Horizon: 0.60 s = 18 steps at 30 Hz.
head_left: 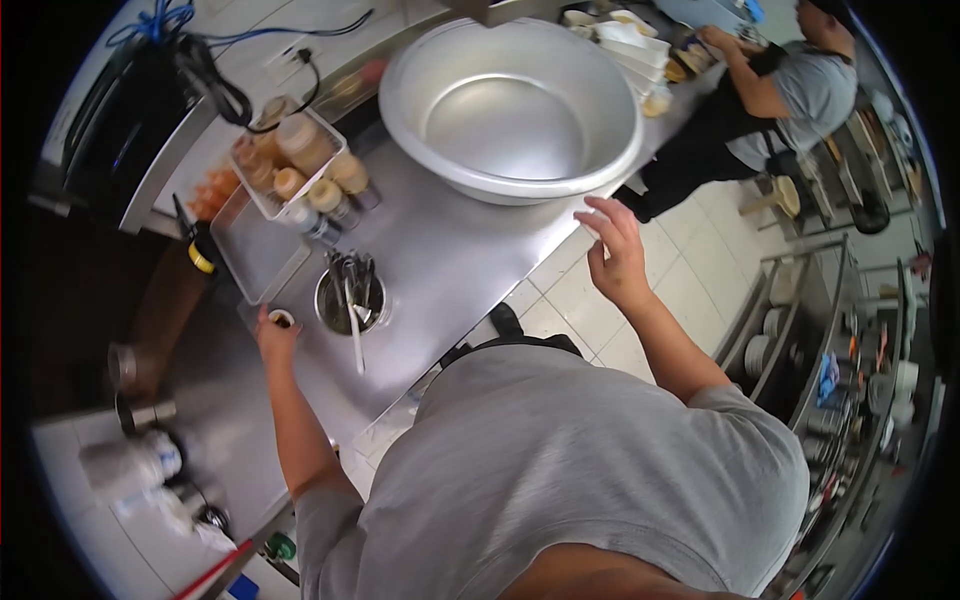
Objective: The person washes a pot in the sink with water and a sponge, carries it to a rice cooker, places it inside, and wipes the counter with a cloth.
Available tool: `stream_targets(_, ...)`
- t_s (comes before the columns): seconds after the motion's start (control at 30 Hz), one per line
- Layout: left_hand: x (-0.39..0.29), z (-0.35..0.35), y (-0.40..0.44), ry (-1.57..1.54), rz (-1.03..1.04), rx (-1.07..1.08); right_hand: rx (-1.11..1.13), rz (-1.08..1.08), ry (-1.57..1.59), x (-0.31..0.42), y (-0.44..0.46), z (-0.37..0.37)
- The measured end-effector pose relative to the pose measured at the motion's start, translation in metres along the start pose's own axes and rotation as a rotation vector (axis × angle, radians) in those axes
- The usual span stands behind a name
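My left hand is closed around a small round white cup with something dark in it, beside the near corner of a shallow metal tray. Just right of it stands a metal container holding several utensils, one with a long white handle leaning out toward me. My right hand is raised in the air with its fingers apart and nothing in it. It is nearest to the rim of a large metal basin at the back of the steel table.
A white basket of sauce bottles stands behind the tray on the steel table. White containers are stacked beyond the basin. A co-worker stands at the far right. Shelves with dishes line the right side.
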State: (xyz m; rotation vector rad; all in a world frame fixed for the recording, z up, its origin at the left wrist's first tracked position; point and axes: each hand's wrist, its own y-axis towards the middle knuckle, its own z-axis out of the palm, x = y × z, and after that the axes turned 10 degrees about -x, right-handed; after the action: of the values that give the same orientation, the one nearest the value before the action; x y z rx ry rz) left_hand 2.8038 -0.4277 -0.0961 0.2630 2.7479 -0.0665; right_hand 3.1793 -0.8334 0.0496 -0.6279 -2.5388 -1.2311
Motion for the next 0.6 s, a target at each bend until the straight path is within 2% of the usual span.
stream_targets(0.03,-0.002,0.001,-0.005,0.007,0.031,-0.071,-0.038,0.008,-0.033,-0.004,0.001,-0.003)
stream_targets(0.13,-0.013,-0.014,-0.021,-0.029,0.13,-0.263,-0.335,0.082,-0.125,-0.058,0.01,-0.012)
stream_targets(0.2,-0.011,-0.03,-0.033,-0.121,0.216,-0.325,-0.41,0.448,-0.057,-0.104,0.015,-0.014)
stream_targets(0.3,-0.003,-0.049,-0.057,-0.236,0.234,-0.335,-0.516,0.839,0.022,-0.203,0.016,-0.003)
stream_targets(0.4,0.006,-0.065,-0.079,-0.223,0.221,-0.36,-0.45,0.809,-0.062,-0.235,0.073,-0.012)
stream_targets(0.47,0.006,-0.073,-0.091,-0.181,0.206,-0.399,-0.464,0.484,-0.125,-0.267,0.122,-0.014)
stream_targets(0.53,-0.006,-0.075,-0.103,-0.162,0.159,-0.417,-0.419,0.302,-0.192,-0.279,0.173,-0.015)
stream_targets(0.6,-0.022,-0.075,-0.116,-0.167,0.083,-0.416,-0.318,0.304,-0.213,-0.306,0.201,0.0)
